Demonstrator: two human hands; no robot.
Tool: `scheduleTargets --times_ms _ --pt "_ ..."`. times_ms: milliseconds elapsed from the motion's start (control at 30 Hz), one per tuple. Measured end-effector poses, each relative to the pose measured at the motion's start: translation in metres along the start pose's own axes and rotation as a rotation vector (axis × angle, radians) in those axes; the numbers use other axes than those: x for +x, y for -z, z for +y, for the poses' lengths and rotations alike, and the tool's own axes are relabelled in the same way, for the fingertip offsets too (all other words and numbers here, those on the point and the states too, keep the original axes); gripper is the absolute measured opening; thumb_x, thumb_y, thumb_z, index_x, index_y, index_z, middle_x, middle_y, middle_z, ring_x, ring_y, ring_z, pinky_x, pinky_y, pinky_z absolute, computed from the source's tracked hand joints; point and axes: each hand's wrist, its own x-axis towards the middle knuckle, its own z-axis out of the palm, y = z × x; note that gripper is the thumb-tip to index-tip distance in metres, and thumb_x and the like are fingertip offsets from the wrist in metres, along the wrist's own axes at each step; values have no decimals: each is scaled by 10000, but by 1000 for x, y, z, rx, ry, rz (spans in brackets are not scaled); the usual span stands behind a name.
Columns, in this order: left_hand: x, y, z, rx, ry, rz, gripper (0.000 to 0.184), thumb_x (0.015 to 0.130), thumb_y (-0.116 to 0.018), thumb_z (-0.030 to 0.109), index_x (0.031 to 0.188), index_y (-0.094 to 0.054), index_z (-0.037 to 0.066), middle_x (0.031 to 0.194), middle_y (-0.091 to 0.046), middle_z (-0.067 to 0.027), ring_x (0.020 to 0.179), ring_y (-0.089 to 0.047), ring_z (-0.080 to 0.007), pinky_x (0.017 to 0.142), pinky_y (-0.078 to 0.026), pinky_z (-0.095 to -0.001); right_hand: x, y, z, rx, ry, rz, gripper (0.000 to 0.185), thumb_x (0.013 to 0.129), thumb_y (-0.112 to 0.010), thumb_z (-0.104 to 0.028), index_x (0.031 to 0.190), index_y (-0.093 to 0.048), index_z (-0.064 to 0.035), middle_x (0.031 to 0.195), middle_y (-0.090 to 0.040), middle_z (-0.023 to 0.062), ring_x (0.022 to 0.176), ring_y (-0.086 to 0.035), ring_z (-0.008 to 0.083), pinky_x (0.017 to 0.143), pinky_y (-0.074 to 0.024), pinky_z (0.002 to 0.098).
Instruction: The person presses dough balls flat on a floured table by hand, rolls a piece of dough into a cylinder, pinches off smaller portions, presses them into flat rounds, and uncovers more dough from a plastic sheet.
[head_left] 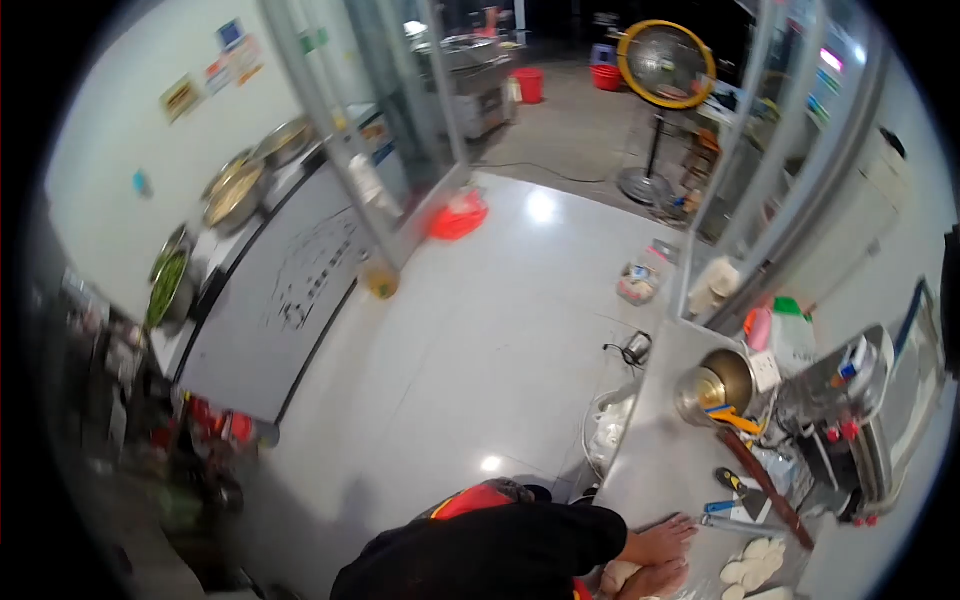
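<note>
At the bottom right, my left hand [663,541] reaches out from a black sleeve over the metal worktop [650,440]. Its fingers are stretched out and slightly spread. Just below it, my right hand [655,580] lies low with its fingers extended, partly cut off by the frame edge. A pale lump that looks like dough [617,576] sits against the hands, mostly covered by them. Several flat white dough pieces [752,567] lie on the worktop beyond my fingers. Near my left hand are a long metal tool [738,525] and a scraper with a blue handle [722,507].
A brown wooden stick [765,485], a metal pot [700,395] and a machine [850,430] stand along the worktop's far side. Across the white floor [470,330], bowls [235,195] line a counter at left. A yellow-rimmed fan [666,65] stands past the glass doors.
</note>
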Motion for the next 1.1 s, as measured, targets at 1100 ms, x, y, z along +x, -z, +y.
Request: scheduleTargets --times_ms 1100 --pt "-3 -5 0 321 28 196 215 791 -566 288 834 -623 86 866 -556 -66 902 -521 -238 795 -401 -369 17 -17 30 -371 134 -181 359 985 -392 -320 1182 -552 -65 1093 -584 125 1036 -558 231 865 -454 372"
